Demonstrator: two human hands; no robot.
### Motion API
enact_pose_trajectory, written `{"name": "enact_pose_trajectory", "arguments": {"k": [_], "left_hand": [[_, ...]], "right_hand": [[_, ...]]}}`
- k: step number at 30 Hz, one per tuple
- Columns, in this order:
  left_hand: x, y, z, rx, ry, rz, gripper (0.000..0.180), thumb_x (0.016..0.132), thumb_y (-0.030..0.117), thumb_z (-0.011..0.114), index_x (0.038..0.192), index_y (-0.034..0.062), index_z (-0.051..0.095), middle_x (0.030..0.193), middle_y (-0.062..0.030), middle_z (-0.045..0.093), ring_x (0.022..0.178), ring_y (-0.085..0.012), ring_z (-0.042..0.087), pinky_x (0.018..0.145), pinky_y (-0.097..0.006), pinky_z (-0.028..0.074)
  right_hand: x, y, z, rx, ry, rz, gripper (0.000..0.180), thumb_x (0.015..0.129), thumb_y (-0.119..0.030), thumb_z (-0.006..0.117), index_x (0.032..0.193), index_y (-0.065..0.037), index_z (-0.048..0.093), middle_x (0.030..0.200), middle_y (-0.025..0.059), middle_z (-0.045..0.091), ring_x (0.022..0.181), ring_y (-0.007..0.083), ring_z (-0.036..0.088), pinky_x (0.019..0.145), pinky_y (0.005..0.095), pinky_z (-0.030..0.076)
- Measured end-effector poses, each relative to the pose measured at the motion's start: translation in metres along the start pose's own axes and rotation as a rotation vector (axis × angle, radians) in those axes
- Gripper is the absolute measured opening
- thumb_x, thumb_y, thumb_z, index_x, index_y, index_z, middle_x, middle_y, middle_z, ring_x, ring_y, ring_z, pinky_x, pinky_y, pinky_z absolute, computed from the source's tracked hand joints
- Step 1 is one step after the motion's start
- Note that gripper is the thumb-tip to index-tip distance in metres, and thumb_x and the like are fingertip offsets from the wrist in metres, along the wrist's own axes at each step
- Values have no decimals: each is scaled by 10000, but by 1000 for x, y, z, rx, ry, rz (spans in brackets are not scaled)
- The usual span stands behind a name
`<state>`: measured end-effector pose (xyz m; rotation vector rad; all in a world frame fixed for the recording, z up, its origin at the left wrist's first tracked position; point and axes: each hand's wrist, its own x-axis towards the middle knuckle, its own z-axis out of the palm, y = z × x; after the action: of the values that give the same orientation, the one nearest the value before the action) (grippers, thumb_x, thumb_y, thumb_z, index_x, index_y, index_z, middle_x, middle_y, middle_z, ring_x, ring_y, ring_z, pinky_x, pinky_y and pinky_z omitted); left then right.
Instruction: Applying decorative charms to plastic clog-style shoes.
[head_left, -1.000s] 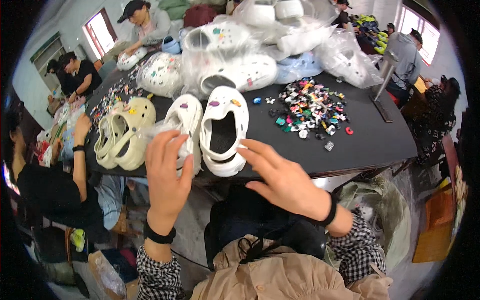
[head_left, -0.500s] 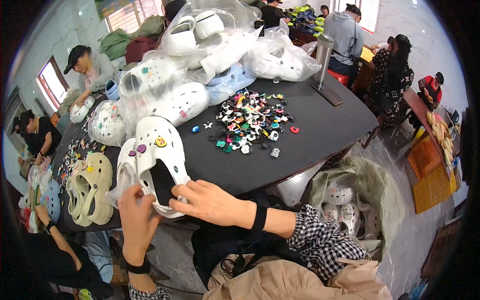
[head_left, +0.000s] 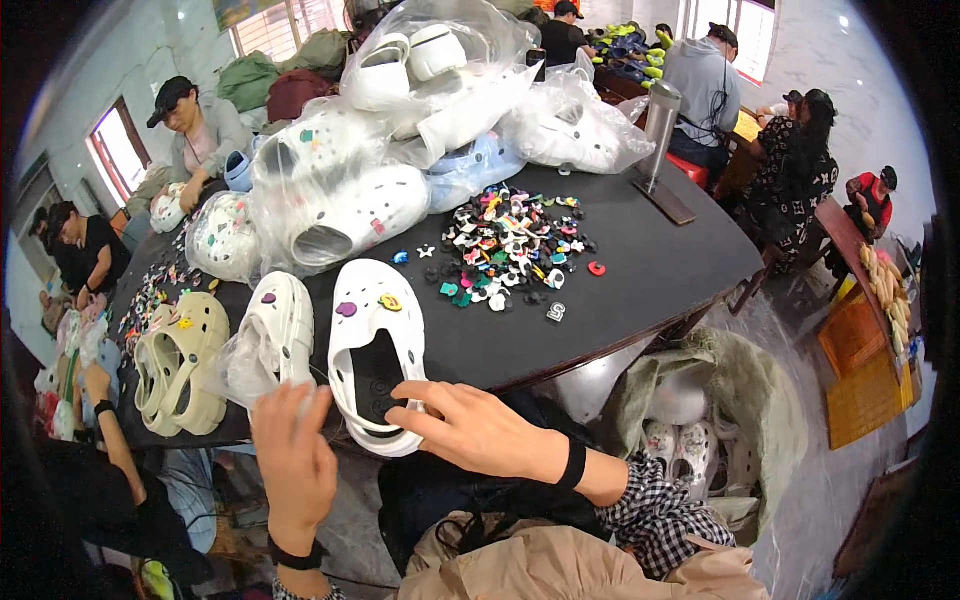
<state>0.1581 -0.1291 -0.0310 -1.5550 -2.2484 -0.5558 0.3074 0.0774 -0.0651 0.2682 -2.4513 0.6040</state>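
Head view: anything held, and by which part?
Right hand seems to hold the right white clog by its heel-end rim; left hand blurred, cannot tell.

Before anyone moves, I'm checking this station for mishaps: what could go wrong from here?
The unwrapped white clog sits at the near edge of the table, so the right hand could tip it off. Clear plastic could catch on the left hand nearby. The stacked wrapped clogs might slide onto the loose charms.

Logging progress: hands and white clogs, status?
Right hand at rear of right white clog. Left hand blurred, near left white clog. Clear plastic bunched on that clog.
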Motion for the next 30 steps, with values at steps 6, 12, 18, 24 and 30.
{"name": "enact_pose_trajectory", "arguments": {"k": [6, 12, 18, 24, 30], "left_hand": [[6, -19, 8, 340, 157, -145, 438, 846, 142, 648, 1267, 38, 581, 1273, -157, 527, 1265, -375, 438, 1070, -542, 300], [5, -33, 29, 284, 197, -191, 470, 818, 77, 667, 1281, 63, 588, 1255, -125, 536, 1276, -354, 433, 1093, -506, 296], [5, -31, 29, 139, 264, -160, 302, 798, -3, 652, 1082, 80, 710, 1070, -90, 578, 1100, -310, 511, 989, -452, 357], [12, -13, 24, -50, 345, -184, 288, 769, -18, 672, 1039, 72, 720, 999, -74, 588, 1012, -295, 527, 934, -423, 373], [8, 11, 16, -2, 266, -147, 290, 790, -11, 651, 1073, 43, 684, 1006, -96, 600, 1031, -307, 523, 962, -446, 373]], "right_hand": [[-2, -5, -20, 228, -44, 154, 623, 815, -132, 753, 1370, -92, 474, 1398, 168, 465, 1012, 336, 646, 837, 403, 558], [-25, 27, -71, 179, 129, 320, 405, 863, -78, 709, 1247, -36, 586, 1178, 164, 604, 838, 251, 680, 747, 351, 561], [9, 88, -144, -111, 180, 384, 156, 887, -66, 664, 1035, -15, 673, 908, 148, 657, 738, 284, 644, 684, 362, 526], [32, 192, -125, -245, -20, 314, 206, 857, -78, 644, 1053, -38, 691, 976, 135, 672, 904, 318, 674, 832, 402, 533], [45, 226, -85, -350, -82, 223, 272, 830, -115, 690, 1101, -133, 697, 1189, 92, 621, 1137, 317, 572, 972, 421, 488]]}}
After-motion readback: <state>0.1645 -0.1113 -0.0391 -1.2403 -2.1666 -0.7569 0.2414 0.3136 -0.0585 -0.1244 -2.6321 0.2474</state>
